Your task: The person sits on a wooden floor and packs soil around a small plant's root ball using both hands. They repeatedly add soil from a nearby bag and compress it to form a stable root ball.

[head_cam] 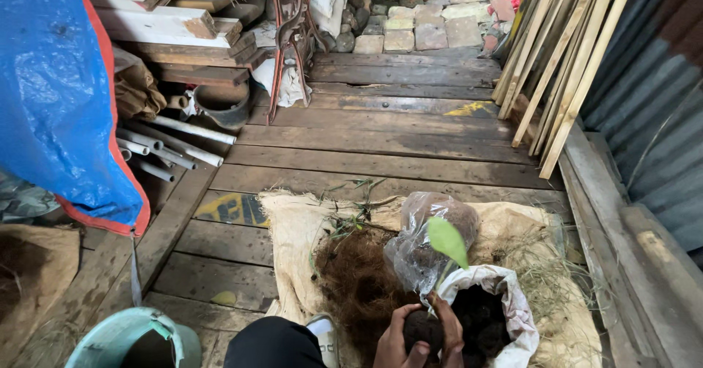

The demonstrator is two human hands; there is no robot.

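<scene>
1. Both hands are cut off by the bottom edge of the view; the left hand (392, 342) and right hand (448, 331) are pressed together around a dark root ball (423, 329).
2. A seedling (447, 242) with one green leaf rises from the ball.
3. A white sack (512, 306) just beside holds dark soil.
4. A clear plastic bag (425, 236) and brown coconut fibre (359, 280) lie on a burlap mat (293, 229).

Floor was old dark wooden planks (381, 137), pretty worn. Corrugated metal wall (652, 112) ran down the right, with long wooden slats (560, 60) leaning against it. Stacked lumber (172, 24) and white pipes (172, 145) sat left, behind a blue tarp (51, 97). Paving stones (421, 27) lay at the far end.
</scene>
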